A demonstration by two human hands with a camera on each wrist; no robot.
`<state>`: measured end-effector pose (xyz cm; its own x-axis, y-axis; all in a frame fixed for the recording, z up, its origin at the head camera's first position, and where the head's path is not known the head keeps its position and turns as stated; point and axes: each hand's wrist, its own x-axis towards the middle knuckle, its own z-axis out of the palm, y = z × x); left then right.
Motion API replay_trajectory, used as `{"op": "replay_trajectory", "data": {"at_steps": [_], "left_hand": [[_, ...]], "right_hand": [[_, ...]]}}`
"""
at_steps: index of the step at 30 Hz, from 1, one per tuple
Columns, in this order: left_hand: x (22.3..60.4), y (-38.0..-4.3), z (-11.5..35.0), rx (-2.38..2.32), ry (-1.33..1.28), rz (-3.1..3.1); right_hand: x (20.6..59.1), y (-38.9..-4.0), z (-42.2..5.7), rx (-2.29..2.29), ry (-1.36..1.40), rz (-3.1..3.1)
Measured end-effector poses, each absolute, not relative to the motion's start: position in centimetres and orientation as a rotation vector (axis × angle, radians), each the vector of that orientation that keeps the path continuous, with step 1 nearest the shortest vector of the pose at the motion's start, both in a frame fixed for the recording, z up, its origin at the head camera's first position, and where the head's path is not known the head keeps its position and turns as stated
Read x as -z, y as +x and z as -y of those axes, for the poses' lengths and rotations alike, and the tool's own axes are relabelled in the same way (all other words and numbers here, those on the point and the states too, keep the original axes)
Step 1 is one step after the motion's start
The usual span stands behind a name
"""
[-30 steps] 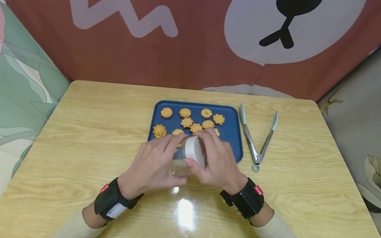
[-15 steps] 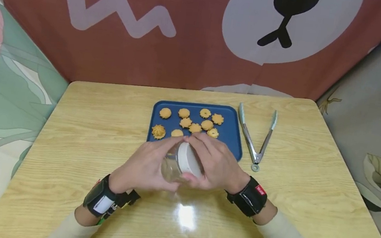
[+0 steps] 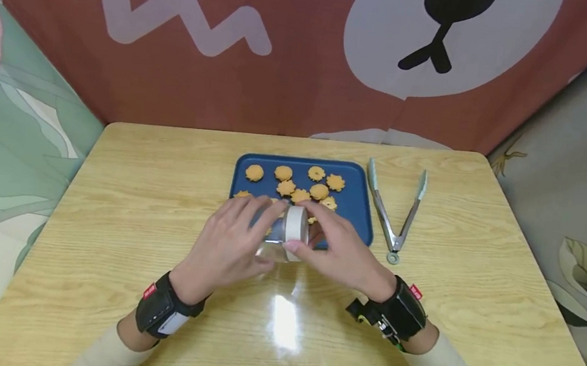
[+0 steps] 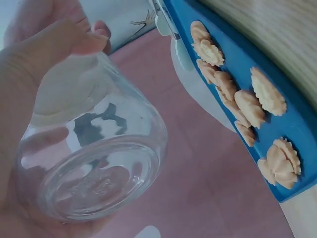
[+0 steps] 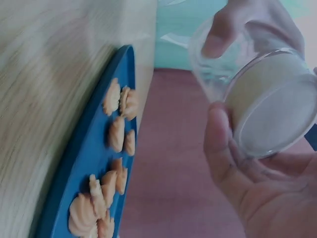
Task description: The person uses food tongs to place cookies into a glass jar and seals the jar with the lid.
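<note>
Both hands hold a clear glass jar (image 4: 99, 163) on its side, over the near edge of a blue tray (image 3: 358, 215). My left hand (image 3: 228, 242) grips the jar's body, its thumb underneath and its fingers over the top. My right hand (image 3: 337, 246) grips the white lid (image 3: 296, 226), thumb on the near side. In the right wrist view the lid (image 5: 277, 104) sits on the jar's mouth. Through the glass in the left wrist view, no contents show. Several golden cookies (image 3: 318, 191) lie on the tray, partly hidden behind the hands.
Metal tongs (image 3: 397, 232) with pale blue tips lie spread on the wooden table (image 3: 160, 191), right of the tray. A brown and white printed cloth (image 3: 304, 99) hangs behind the table's far edge.
The jar was tilted with its lid toward the person half a second ago; now it lies more level, lid to the right. Both hands have shifted slightly and the right wrist has turned.
</note>
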<state>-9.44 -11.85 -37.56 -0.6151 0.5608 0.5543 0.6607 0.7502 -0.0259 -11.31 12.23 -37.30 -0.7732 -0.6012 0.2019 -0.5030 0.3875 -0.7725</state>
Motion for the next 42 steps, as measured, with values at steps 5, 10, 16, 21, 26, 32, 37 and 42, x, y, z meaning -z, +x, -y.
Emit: {"op": "replay_trajectory", "data": {"at_steps": [5, 10, 16, 21, 26, 32, 37, 42], "left_hand": [[37.4, -9.4, 12.1, 0.361, -0.955, 2.503], [37.3, -9.4, 12.5, 0.518, -0.963, 2.655], [37.5, -9.3, 12.5, 0.443, -0.939, 2.647], [37.4, -9.1, 12.3, 0.314, -0.940, 2.605], [37.2, -8.9, 12.2, 0.333, -0.958, 2.607], [37.0, -8.9, 12.4, 0.376, -0.964, 2.617], [37.0, -8.9, 12.5, 0.423, -0.953, 2.640], [36.9, -9.0, 12.7, 0.492, -0.939, 2.659]], "right_hand": [[37.7, -11.5, -12.8, 1.246, -1.275, -2.591], [38.0, -11.8, -13.0, 1.112, -1.560, -2.641], [37.9, -11.7, -13.5, 1.096, -1.254, -2.575], [37.5, -11.5, -13.3, 1.196, -0.946, -2.439], [37.4, -11.4, -12.9, 1.174, -0.985, -2.494], [37.7, -11.3, -13.2, 1.160, -1.212, -2.580], [37.8, -11.6, -13.2, 1.128, -1.455, -2.676], [37.5, -11.6, -13.4, 1.126, -1.533, -2.725]]}}
